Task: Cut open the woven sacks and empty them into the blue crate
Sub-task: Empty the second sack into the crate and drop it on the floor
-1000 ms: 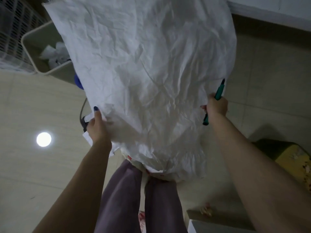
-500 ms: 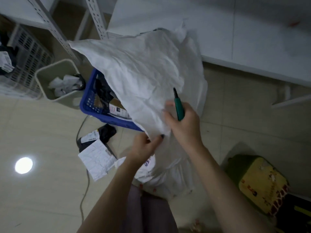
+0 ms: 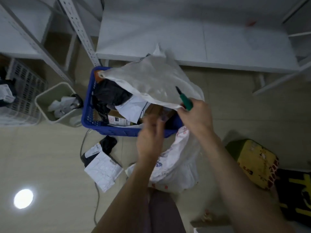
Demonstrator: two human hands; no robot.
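Observation:
An emptied white woven sack (image 3: 151,81) hangs limp over the blue crate (image 3: 87,105), which holds black and white parcels (image 3: 111,95) and small boxes. My right hand (image 3: 196,115) grips a green-handled cutter (image 3: 185,101), blade pointing up, and pinches the sack's near edge with the same fingers. In front of the crate's near wall my left hand (image 3: 149,137) is blurred, its fingers pointing up, with nothing in it. Another white printed sack (image 3: 176,165) lies crumpled on the floor by my legs.
A beige bin (image 3: 42,105) with crumpled wrappers stands left of the crate, a white lattice crate (image 3: 21,91) beyond it. White mailers (image 3: 102,172), a black parcel (image 3: 107,143) and a cable (image 3: 96,199) lie on the floor. White shelving (image 3: 185,39) stands behind, a yellow stool (image 3: 255,163) at right.
The sack has dropped from in front of my face down over the crate. My left hand has let go of it and moved toward the crate; my right hand keeps the cutter and sack.

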